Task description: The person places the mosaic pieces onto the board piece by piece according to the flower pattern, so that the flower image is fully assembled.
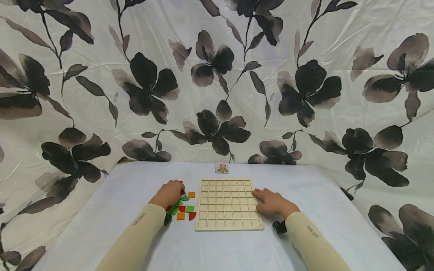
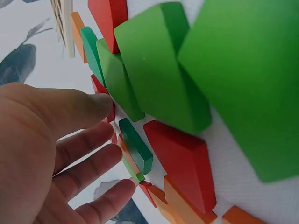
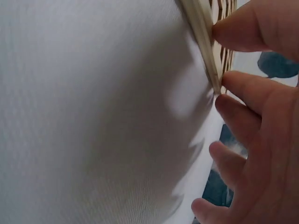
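Observation:
My left hand [image 1: 170, 193] reaches down among small flat pieces left of the wooden grid board [image 1: 198, 210]. Its thumb [image 2: 102, 105] overlaps a red piece [image 2: 96, 85] in the left wrist view; I cannot tell whether the thumb and hidden index finger pinch it. Green pieces [image 2: 154, 70], another red piece [image 2: 180, 161] and orange pieces [image 2: 187, 198] lie around that hand. My right hand [image 1: 272, 202] rests at the board's right edge. In the right wrist view its thumb and a fingertip touch the rim [image 3: 202, 39], the other fingers loosely spread.
A small card with a colourful pattern [image 1: 222, 168] lies behind the board near the far table edge. A white cloth [image 1: 291, 175] covers the table. A floral curtain [image 1: 217, 94] hangs behind it. Dark wrist cameras [image 1: 279, 227] sit under the sleeves.

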`<state>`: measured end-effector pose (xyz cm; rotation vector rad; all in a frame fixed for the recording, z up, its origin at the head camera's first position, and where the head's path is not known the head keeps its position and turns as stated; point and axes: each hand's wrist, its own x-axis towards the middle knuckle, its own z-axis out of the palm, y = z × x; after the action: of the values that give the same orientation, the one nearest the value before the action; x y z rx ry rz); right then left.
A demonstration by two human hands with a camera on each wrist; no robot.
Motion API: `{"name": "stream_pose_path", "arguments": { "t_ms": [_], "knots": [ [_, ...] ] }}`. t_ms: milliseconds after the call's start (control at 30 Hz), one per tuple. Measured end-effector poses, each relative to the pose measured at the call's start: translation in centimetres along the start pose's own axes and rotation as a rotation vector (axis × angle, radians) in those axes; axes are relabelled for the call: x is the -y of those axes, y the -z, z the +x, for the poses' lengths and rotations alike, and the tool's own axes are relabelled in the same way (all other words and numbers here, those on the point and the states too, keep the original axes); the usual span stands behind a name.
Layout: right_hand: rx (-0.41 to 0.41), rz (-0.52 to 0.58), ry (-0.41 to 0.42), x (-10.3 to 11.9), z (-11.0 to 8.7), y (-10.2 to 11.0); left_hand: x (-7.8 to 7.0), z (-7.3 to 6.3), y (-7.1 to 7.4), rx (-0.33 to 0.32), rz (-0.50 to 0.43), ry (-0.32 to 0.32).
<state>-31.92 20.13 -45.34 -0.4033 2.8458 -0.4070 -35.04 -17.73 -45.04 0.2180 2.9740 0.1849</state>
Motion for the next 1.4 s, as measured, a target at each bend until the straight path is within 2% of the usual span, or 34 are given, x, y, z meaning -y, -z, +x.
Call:
{"name": "stream_pose_path", "arguments": {
  "t_ms": [233,400,633,767,1100,1400],
  "knots": [
    [0.033,-0.043,0.001,0.3,-0.2,0.3,-0.1,0.4,-0.2,-0.023,0.026,-0.001],
    [0.036,-0.023,-0.001,0.2,-0.2,0.3,-0.3,0.2,0.3,-0.019,-0.024,0.007],
    [0.065,-0.008,-0.053,-0.4,0.3,0.2,-0.3,0.0,0.7,-0.039,-0.072,-0.010],
    [0.079,-0.007,-0.059,-0.6,0.5,0.1,-0.1,0.2,1.0,-0.035,-0.140,-0.004],
    [0.108,0.034,-0.066,-0.8,0.3,0.4,-0.7,0.9,1.8,-0.044,-0.408,0.008],
    [0.121,0.070,-0.072,-0.7,0.4,0.6,-2.5,1.5,2.0,-0.085,-0.498,-0.049]
  ]
}}
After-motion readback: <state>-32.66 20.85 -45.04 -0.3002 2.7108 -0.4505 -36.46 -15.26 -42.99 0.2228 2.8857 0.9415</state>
